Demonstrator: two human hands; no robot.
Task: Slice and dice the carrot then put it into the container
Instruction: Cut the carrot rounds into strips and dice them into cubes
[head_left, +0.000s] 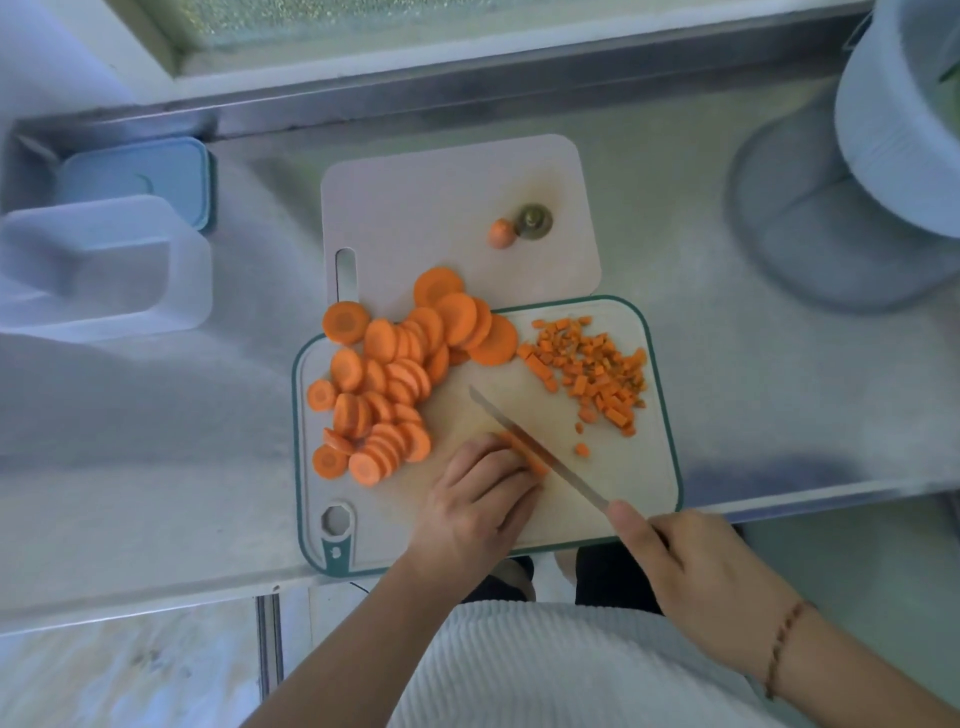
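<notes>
Scene: a person stands at a steel counter (727, 364), dicing carrot on a teal-rimmed cutting board (660, 467) that overlaps a second, pale board (441, 208) behind it.
Left hand: the left hand (478, 499) rests on the board with fingers curled down over a short stack of carrot strips (524, 452), pinning them against the blade.
Right hand: the right hand (711, 577) is wrapped round the handle of a knife (540, 452), forefinger stretched along its spine; a beaded bracelet (784, 644) circles the wrist.
Knife: the blade runs diagonally, touching the strips just beyond the left fingertips, its tip pointing away from the person.
Carrot slices: a heap of round slices (384, 384) lies just left of and beyond the left fingers, spilling onto the pale board.
Diced carrot: a scatter of small cubes (592, 369) sits beyond the blade, to the right of the left fingers.
Offcuts: a carrot tip (501, 233) and a stem end (533, 222) touch each other on the pale board.
Container: a clear container (104, 265) stands well left of both hands, a blue lid (140, 176) behind it.
Far right: a white colander (898, 130) sits well beyond the right hand.
</notes>
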